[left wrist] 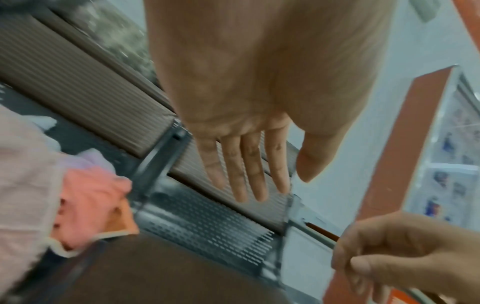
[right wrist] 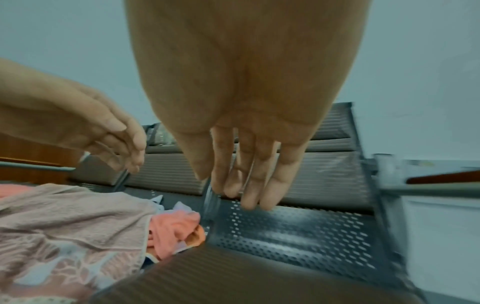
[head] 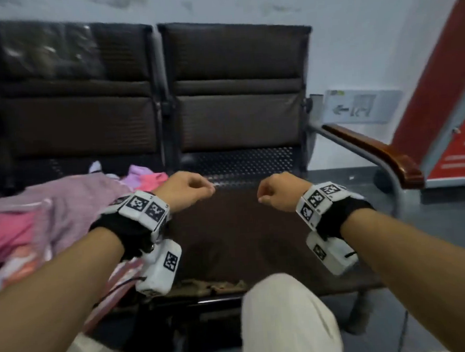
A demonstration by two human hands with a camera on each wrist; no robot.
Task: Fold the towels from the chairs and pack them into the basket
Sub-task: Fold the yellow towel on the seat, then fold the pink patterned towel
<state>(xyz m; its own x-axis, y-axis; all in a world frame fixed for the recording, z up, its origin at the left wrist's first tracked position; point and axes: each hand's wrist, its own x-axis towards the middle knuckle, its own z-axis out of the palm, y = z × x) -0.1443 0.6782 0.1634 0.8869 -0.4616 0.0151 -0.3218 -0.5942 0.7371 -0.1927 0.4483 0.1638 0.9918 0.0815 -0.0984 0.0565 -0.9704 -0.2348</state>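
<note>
A heap of towels lies on the left chair seat: a mauve towel on top, a coral one and a lilac one behind it. The wrist views show the mauve towel and the coral towel beside the seat gap. My left hand hovers just right of the heap, fingers relaxed and holding nothing. My right hand hangs over the right chair seat, also holding nothing. No basket is in view.
The right chair has a brown cushion and a perforated metal strip at its back. A wooden armrest bounds it on the right, with a red panel beyond. My knees are at the seat's front edge.
</note>
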